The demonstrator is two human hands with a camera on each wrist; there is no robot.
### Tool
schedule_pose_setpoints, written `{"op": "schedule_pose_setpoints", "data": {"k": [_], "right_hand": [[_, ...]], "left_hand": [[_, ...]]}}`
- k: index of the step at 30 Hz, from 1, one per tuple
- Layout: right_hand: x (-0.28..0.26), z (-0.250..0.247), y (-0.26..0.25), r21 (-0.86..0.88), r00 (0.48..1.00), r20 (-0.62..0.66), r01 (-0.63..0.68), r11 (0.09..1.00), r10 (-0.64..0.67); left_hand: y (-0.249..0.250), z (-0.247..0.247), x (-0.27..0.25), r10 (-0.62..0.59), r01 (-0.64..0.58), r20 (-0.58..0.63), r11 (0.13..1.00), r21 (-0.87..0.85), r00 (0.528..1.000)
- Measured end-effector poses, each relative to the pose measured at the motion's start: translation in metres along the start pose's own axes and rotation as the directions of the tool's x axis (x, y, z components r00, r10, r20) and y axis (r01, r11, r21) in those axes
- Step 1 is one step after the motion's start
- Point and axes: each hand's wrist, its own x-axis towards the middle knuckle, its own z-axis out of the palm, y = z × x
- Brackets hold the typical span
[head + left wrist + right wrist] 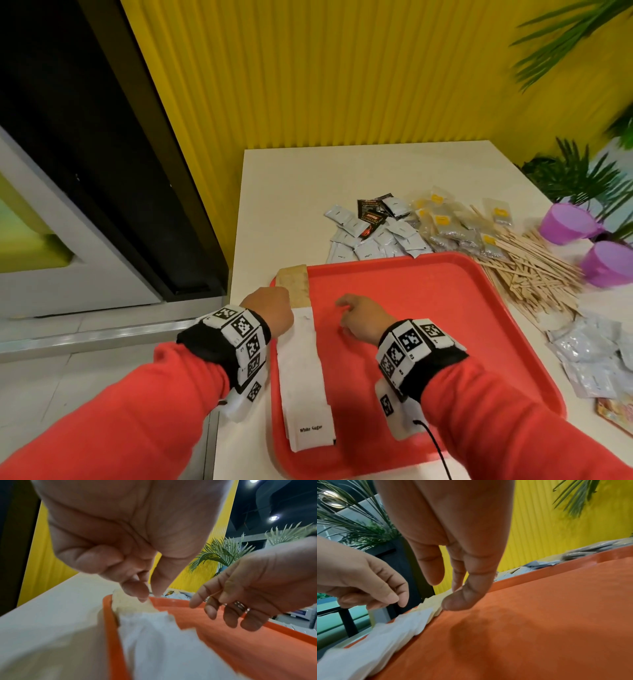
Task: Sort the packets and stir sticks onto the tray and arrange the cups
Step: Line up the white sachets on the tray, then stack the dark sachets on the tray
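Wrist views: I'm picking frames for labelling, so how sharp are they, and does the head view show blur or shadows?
Left wrist view: the white packets smear with blur, palm fills the top. Right wrist view: the right hand casts a soft shadow on the tray. Head view: sharp centrally, "White Sugar" readable; plant leaves streak at the edge.
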Motion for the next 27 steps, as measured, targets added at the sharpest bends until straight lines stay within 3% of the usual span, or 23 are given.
{"op": "schedule_pose_setpoints", "data": {"k": [8,14,19,27], "right_hand": [[0.017,-0.05,0.017,-0.034,0.991,-0.129,-0.026,0.999,0.022],[0.027,-0.106,0.029,0.018,0.978,-0.204,0.045,0.999,-0.04],[0.047,-0.152,0.044,0.04,0.957,-0.283,0.078,0.996,-0.064],[0.082,-0.199,0.073,0.068,0.963,-0.247,0.128,0.989,-0.107]], "left_hand": [[0.06,-0.047,0.045,0.083,-0.097,-0.085,0.979,-0.179,0.993],[0.115,-0.067,0.099,0.095,-0.12,-0.11,0.961,-0.248,0.989],[0.156,-0.067,0.148,-0.04,0.018,-0.07,0.96,-0.28,0.997],[0.188,-0.049,0.208,-0.24,0.241,0.023,0.963,-0.12,0.971]]}}
